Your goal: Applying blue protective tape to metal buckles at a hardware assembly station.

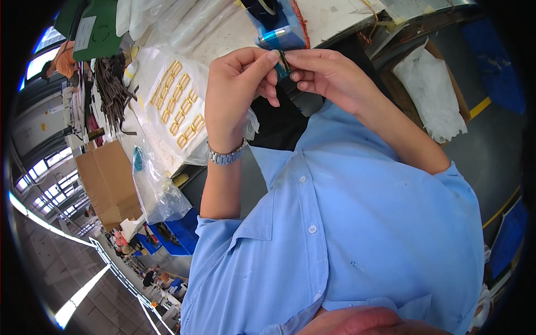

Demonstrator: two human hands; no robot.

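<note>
My left hand (237, 84), with a metal watch (226, 156) on its wrist, and my right hand (328, 75) meet at the top middle. Thumbs and fingers of both pinch one small piece with shiny teal film (282, 68) and a glint of gold on it. Its exact kind is partly hidden by the fingertips. Just beyond it stands a blue tape dispenser (290, 34), with teal tape (272, 36) at its near end. Left of my left hand, gold rectangular buckles (177, 100) lie in rows on a white plastic sheet (153, 67).
Dark strips (113, 84) hang in a bundle at the table's left side, below a green bin (100, 30). A cardboard box (109, 181) and a clear plastic bag (162, 190) are at the left. White sheeting (430, 92) lies in a box at the right.
</note>
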